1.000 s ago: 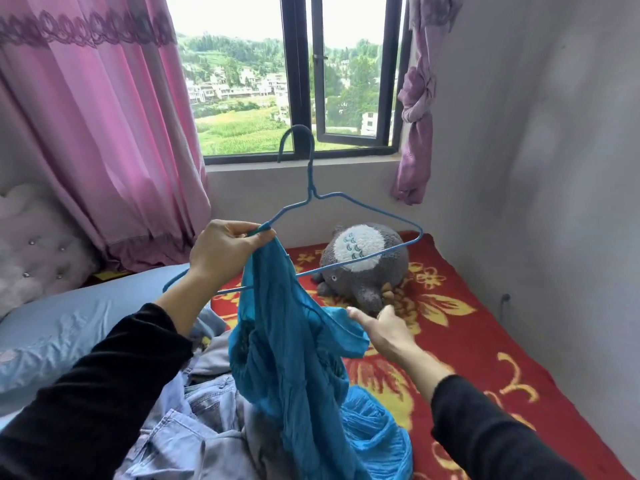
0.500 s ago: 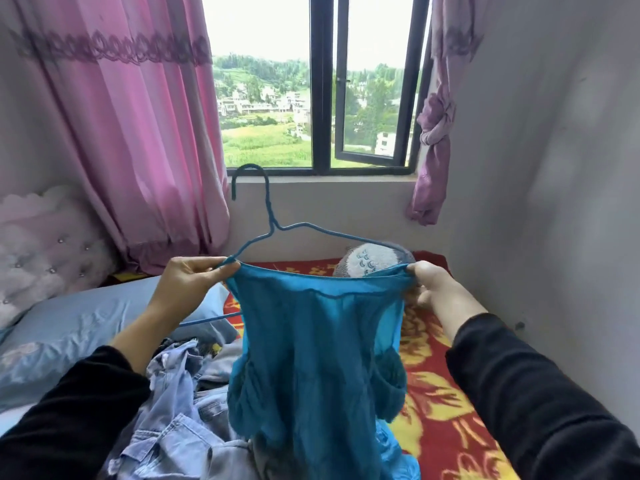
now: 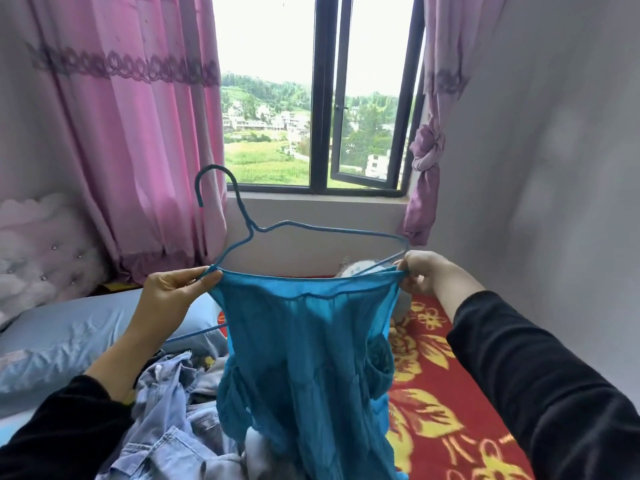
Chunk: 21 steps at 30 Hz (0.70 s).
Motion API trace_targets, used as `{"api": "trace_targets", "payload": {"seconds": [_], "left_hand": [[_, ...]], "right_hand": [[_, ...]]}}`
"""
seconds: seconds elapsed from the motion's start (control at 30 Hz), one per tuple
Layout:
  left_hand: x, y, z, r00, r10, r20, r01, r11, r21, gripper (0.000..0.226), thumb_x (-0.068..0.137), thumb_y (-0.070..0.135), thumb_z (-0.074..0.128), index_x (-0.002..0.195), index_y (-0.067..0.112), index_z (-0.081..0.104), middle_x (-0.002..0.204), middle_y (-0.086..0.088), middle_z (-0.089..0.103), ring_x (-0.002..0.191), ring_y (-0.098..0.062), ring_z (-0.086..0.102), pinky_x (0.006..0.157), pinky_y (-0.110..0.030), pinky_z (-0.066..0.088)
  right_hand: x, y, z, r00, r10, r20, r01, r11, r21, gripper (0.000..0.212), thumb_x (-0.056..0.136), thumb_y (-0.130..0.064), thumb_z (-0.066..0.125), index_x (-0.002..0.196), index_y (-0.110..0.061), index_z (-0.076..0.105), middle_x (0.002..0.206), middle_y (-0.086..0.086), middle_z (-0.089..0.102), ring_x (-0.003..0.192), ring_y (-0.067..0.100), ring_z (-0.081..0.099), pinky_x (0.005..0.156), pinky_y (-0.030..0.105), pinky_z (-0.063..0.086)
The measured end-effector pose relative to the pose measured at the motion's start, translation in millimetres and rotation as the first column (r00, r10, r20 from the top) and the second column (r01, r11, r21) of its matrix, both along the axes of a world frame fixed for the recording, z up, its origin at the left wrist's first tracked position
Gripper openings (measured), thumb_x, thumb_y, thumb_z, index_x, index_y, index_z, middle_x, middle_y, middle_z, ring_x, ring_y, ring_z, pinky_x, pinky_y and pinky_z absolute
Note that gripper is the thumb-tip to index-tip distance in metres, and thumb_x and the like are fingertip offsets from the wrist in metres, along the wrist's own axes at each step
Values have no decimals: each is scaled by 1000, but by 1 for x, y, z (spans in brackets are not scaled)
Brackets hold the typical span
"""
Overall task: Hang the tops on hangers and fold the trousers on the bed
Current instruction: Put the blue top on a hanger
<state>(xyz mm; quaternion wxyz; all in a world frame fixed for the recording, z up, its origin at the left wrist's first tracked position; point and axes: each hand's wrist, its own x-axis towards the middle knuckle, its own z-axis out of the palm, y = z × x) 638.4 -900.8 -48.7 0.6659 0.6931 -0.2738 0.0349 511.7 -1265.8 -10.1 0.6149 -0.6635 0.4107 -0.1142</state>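
Fabric of the blue top [image 3: 304,344] looked thin, sheer and very soft; I judged it light, limp and apt to slide off smooth wire unless kept taut. It hung in front of me above the bed [image 3: 450,403], its upper edge stretched level between my two hands. My left hand [image 3: 173,292] pinched one corner of that edge together with the left arm of the blue wire hanger [image 3: 277,233], fingers pressed closed on both. My right hand [image 3: 424,275] pinched the other corner against the hanger's right end, fingers likewise closed. Best hold seemed the hemmed top edge, near the corners, not the loose body. The hanger's hook [image 3: 211,181] tilted up and left toward the pink curtain [image 3: 138,133], clear of it. The wall [image 3: 554,168] stood close on my right, leaving little sideways room there; open room lay ahead toward the window [image 3: 311,98]. A heap of denim clothes [image 3: 173,427] lay beneath the hanging hem, near enough to snag.
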Motion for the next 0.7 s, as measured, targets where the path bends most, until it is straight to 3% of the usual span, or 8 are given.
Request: {"api": "trace_targets", "payload": {"seconds": [0.13,0.23,0.33,0.43,0.57,0.7], "left_hand": [[-19,16,5,1000,12,15,-13,999,40,13,71,28,76,78,38,78,86,8,75,79,5,66,73,-6,47],[-47,33,10,999,22,30,-23,1000,22,16,78,15,74,78,30,79,84,5,76,76,5,66,69,-4,46],[-80,52,21,997,39,65,-42,998,43,14,79,11,73,85,23,78,88,1,75,78,2,67,72,-7,48],[-120,75,31,990,75,122,-86,993,82,16,80,16,73,84,30,79,87,6,75,80,3,67,72,-7,48],[-178,110,33,964,199,174,-214,974,70,30,81,8,71,75,37,77,69,21,70,62,13,60,59,0,42],[-238,162,29,947,298,121,-313,942,124,29,80,11,72,71,38,77,77,13,74,72,7,64,66,-5,47]], "right_hand": [[-8,6,5,991,4,133,-24,988,153,28,92,7,32,70,-8,41,69,4,36,39,9,28,26,14,21],[-20,15,11,974,12,227,-44,990,133,27,92,9,35,71,-7,45,69,6,40,35,10,34,26,16,22],[-32,23,19,958,33,285,-74,988,136,25,95,6,37,77,-8,48,73,8,44,47,11,37,28,14,24],[-50,35,32,939,51,340,-91,990,103,25,94,8,39,79,-9,50,79,9,47,56,15,42,33,14,32],[-81,70,49,934,250,253,-208,961,-182,20,88,8,55,75,-6,60,76,10,55,57,16,51,35,15,40],[-105,131,73,865,499,55,-396,746,-536,11,83,2,66,76,-7,67,75,8,58,60,14,53,39,16,44]]}}
